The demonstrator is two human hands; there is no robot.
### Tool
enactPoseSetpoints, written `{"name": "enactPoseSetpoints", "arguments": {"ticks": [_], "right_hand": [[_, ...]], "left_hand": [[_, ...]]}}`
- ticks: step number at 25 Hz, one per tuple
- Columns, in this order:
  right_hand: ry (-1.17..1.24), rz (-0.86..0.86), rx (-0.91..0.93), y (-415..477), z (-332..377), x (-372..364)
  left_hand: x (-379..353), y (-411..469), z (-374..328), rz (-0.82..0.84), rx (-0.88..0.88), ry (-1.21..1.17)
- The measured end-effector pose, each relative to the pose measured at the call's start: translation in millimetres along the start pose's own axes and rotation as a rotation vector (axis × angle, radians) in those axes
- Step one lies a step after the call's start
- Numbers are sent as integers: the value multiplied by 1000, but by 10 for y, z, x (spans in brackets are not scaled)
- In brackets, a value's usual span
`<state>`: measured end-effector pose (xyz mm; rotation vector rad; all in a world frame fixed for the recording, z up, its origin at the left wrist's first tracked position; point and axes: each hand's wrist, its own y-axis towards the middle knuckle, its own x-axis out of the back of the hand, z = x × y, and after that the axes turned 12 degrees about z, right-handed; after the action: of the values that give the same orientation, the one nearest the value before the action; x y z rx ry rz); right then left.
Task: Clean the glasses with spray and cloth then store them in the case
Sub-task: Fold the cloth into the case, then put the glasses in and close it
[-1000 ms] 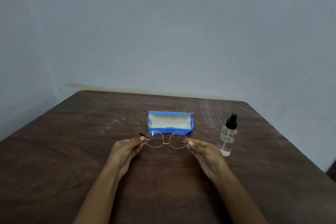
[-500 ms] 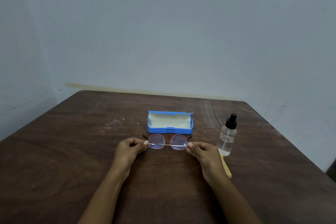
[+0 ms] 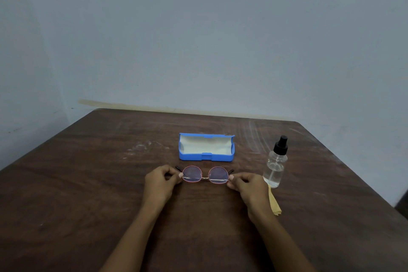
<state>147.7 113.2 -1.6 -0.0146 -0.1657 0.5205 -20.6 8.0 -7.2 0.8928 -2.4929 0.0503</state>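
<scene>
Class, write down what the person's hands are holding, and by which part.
The glasses: the left hand pinches the frame's left outer end, the right hand pinches its right outer end, near the hinges.

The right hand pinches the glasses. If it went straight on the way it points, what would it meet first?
Probably the open blue case, which lies just beyond the glasses that the right hand pinches. Depth is unclear here.
</scene>
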Motion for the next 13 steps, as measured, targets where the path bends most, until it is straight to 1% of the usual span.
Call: {"name": "enactPoseSetpoints", "arguments": {"ticks": [13], "right_hand": [[-45, 13, -26, 21, -28, 16]], "left_hand": [[-21, 30, 57, 13, 3, 51]]}}
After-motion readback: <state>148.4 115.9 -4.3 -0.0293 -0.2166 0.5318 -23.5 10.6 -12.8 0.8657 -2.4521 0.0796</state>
